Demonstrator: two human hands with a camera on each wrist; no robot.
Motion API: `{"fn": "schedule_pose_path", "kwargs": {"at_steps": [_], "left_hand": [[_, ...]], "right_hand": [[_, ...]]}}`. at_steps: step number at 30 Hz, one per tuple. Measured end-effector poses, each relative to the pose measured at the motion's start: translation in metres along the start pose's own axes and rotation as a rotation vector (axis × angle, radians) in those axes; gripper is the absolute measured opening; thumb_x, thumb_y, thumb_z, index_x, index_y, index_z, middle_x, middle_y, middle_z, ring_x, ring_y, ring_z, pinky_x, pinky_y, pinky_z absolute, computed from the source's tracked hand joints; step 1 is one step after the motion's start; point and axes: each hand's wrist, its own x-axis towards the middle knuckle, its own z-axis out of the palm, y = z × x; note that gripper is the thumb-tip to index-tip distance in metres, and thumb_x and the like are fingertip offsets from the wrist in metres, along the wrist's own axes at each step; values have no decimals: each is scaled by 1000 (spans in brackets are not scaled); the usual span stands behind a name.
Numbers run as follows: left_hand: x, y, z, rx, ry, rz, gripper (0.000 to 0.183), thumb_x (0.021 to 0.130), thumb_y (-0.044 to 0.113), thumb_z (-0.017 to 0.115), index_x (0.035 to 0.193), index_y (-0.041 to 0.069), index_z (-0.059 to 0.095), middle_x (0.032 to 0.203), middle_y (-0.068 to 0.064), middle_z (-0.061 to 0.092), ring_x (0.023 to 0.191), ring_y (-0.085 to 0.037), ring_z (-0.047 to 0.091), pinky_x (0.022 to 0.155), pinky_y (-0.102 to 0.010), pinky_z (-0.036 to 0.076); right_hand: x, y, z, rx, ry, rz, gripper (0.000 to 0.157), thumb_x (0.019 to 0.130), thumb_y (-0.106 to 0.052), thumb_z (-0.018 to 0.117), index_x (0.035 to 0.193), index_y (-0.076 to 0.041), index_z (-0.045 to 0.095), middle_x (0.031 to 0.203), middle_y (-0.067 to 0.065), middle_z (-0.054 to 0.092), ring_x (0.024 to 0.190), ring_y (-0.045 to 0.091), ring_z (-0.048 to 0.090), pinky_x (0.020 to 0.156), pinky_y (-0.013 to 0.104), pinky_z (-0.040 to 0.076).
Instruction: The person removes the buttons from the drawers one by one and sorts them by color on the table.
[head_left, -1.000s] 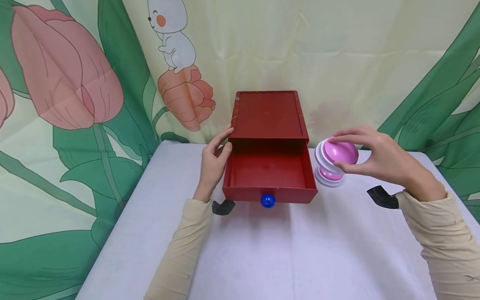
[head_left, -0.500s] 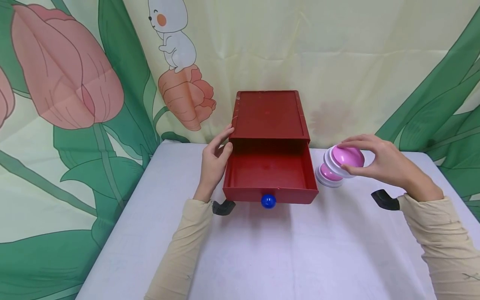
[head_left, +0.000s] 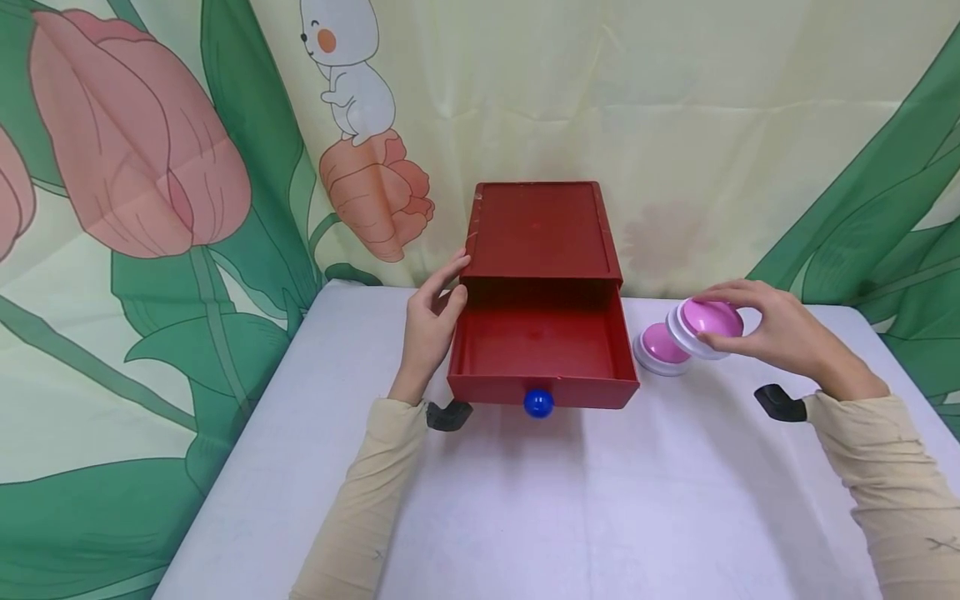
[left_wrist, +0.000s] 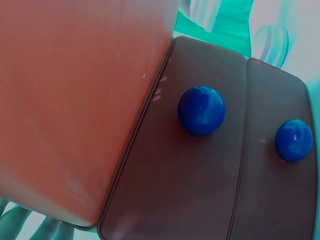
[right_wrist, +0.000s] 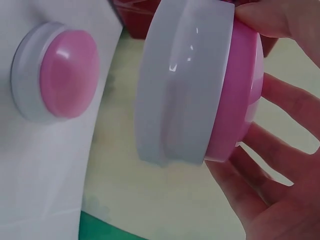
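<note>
My right hand (head_left: 795, 333) holds a pink push button (head_left: 712, 318) with a white stepped round base, tilted, thumb and fingers around its pink dome. In the right wrist view, the thumb is on one edge of the held button (right_wrist: 190, 85) and the other fingers spread along the opposite side. A matching push button (head_left: 663, 345) sits on the table just left of it. My left hand (head_left: 429, 329) rests against the left side of a red drawer cabinet (head_left: 536, 229), index finger reaching along it. The cabinet's drawer (head_left: 542, 342) is pulled out, with bare inside and a blue knob (head_left: 538, 403).
The left wrist view shows dark fronts with two blue knobs, one a nearer knob (left_wrist: 201, 110), the other a farther knob (left_wrist: 294, 140). A white table (head_left: 510, 517) lies beneath everything. Behind it hangs a printed curtain (head_left: 712, 133).
My right hand has carried the held push button to the right and down, away from the one on the table, which now shows more fully. The left hand stays against the cabinet.
</note>
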Motion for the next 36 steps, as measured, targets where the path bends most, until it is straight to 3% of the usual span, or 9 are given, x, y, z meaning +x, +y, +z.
{"fn": "schedule_pose_path", "kwargs": {"at_steps": [5,8,12,15,21,29,36], "left_hand": [[1,-1,0,4,-3,8,41,98,-3,51,139,-8,51,151,-20,45,139,-29,45,109,-50,44],[3,-12,-1,1,-4,13,42,99,-2,51,140,-6,51,152,-18,45,140,-28,45,109,-50,43],[5,-29,-3,-6,0,25,42,100,1,52,142,-1,52,152,-11,46,140,-24,44,109,-48,44],[5,-34,-4,-4,4,35,41,100,5,53,141,3,54,152,-6,48,139,-19,46,109,-44,45],[5,-36,-4,4,5,54,40,100,10,55,140,6,56,150,-2,50,137,-14,47,107,-37,47],[4,-36,-4,4,1,48,41,100,9,55,141,6,55,151,-2,50,137,-15,47,107,-37,47],[5,-35,-4,18,2,47,41,100,9,55,141,6,55,151,-3,49,137,-15,48,107,-36,47]], "right_hand": [[-1,11,-1,2,-34,34,52,77,-20,86,124,-8,68,128,19,58,113,29,49,71,12,41],[-1,17,-1,-7,-44,42,53,77,-20,86,125,-6,67,128,23,57,114,40,50,71,19,44],[-2,23,0,-19,-44,57,52,77,-20,85,125,-6,68,128,24,58,115,40,49,73,22,42],[-3,27,2,-16,-48,66,52,78,-20,85,125,-6,67,128,24,58,117,41,48,74,20,40],[-5,39,6,-17,-43,74,51,77,-18,85,122,-1,67,123,26,60,112,40,51,71,9,36],[-6,54,11,-24,-64,122,53,78,-21,85,122,1,66,122,30,59,110,43,50,69,18,43],[-8,63,16,7,-89,191,56,80,-26,83,125,0,64,124,30,57,111,47,52,67,12,42]]}}
